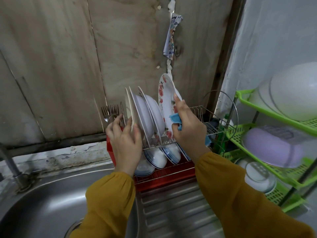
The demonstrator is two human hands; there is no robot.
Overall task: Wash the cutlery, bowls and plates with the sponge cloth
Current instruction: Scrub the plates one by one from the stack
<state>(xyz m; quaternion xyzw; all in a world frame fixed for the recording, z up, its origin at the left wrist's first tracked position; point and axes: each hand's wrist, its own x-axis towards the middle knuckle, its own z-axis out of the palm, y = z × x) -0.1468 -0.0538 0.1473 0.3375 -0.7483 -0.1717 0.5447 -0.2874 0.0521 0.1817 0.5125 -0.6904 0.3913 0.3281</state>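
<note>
Your right hand [188,129] pinches the floral plate [167,100] by its lower right rim, thumb on the face and fingers curled behind, with the blue cloth [176,118] bunched in the same grip against the plate. The plate stands on edge, tilted a little to the left, at the upper tier of the wire rack [211,126], just right of the white plates [145,114]; whether its lower rim sits in a slot you cannot tell. A tail of the cloth hangs below your wrist. Your left hand [125,140] is spread, thumb laid on the face of one white plate and fingertips touching the rims of the plates at the left end of the row; it does not plainly grip any of them. Those plates stand on edge, leaning right. Just behind your left fingers, forks [109,109] stand tines up in a red holder [110,152] at the rack's left end. On the lower tier, blue-rimmed bowls [159,158] stand on edge over a red tray [164,177]. The rack stands on the ribbed drainboard [171,212], and the steel sink [42,203] lies to the left with a tap [12,165] at its far edge. To the right, a green shelf [248,133] carries a purple tub [272,145] and white dishes. Both your sleeves are mustard yellow.
</note>
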